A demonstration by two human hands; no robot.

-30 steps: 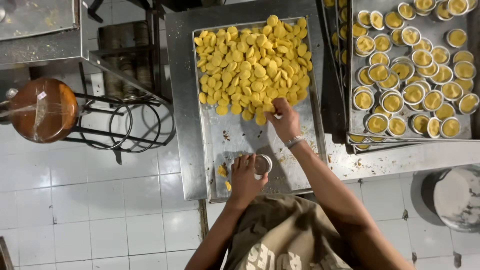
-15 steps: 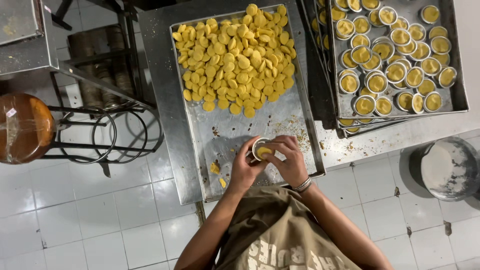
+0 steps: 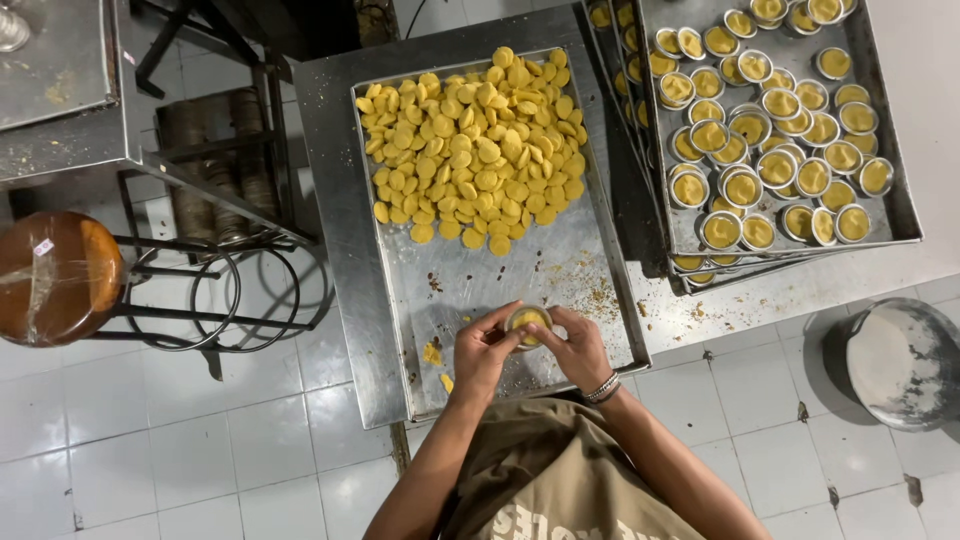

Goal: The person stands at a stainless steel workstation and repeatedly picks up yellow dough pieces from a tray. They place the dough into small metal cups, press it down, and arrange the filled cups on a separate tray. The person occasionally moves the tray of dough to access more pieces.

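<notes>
i grasp the small tin mould point(image 3: 528, 322) between my left hand point(image 3: 482, 350) and right hand point(image 3: 578, 348); i'd press the dough evenly with both thumbs, keeping it level.

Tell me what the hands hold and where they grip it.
Both hands, left hand and right hand, hold one small round metal mould with yellow dough, fingers on its rim at opposite sides.
</notes>
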